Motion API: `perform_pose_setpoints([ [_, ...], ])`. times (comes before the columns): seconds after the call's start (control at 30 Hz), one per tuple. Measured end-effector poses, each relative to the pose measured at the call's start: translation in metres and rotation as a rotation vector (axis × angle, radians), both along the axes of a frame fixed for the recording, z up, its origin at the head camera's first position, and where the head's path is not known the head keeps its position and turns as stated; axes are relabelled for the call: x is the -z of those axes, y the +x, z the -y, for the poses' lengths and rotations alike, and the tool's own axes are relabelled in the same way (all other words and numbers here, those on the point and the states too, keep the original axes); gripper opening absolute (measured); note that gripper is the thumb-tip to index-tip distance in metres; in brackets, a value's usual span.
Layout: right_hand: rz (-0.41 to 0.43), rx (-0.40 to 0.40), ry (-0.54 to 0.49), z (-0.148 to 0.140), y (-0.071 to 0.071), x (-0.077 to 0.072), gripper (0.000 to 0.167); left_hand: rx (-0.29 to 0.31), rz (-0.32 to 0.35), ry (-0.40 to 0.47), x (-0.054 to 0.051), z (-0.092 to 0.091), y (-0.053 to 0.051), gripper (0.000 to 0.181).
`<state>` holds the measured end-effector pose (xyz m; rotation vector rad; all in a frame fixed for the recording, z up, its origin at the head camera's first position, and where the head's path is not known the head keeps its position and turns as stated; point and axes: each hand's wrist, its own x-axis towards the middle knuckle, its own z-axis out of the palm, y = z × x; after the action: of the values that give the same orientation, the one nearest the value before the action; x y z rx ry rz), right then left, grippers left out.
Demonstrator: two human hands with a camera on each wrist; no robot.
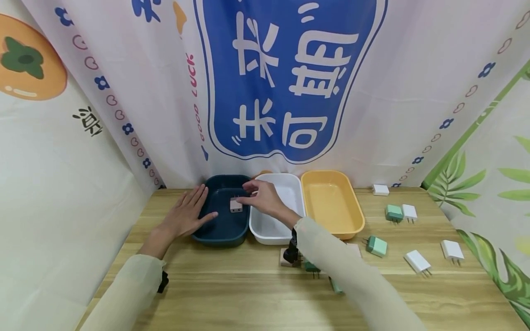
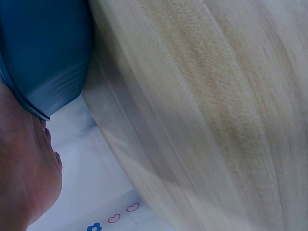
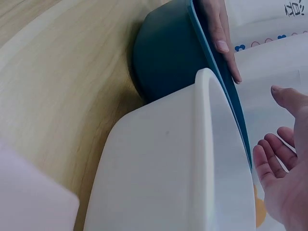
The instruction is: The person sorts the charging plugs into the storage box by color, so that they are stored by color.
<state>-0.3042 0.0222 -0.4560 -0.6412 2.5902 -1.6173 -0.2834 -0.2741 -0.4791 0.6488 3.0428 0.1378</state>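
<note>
In the head view, a pink plug charger [image 1: 236, 206] is inside the dark blue tray [image 1: 217, 228], prongs toward the back. My right hand [image 1: 266, 198] hovers over the border between this tray and the white tray [image 1: 270, 230], its thumb close to the charger. The right wrist view shows that hand [image 3: 291, 159] with thumb and fingers apart and nothing between them. My left hand [image 1: 185, 215] rests on the blue tray's left rim, fingers extended. In the left wrist view, part of the left hand [image 2: 29, 163] touches the rim.
A yellow tray [image 1: 331, 202] stands right of the white one. Green chargers [image 1: 377, 246] and white chargers [image 1: 418, 261] lie scattered on the wooden table [image 1: 215, 285] at right. My right forearm partly hides several chargers near the trays. A printed curtain [image 1: 372, 138] hangs behind.
</note>
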Motion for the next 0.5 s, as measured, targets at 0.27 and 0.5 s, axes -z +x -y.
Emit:
perform_pose_setpoints([
  [0.27,-0.036,-0.037,0.033,-0.011,0.012,-0.007,0.046,0.001,-0.004,-0.013,0.000,0.000,-0.001,0.100],
  [0.5,-0.032,-0.077,0.026,-0.019,0.026,-0.010,0.045,0.000,-0.004,-0.015,-0.001,0.000,0.000,0.100],
])
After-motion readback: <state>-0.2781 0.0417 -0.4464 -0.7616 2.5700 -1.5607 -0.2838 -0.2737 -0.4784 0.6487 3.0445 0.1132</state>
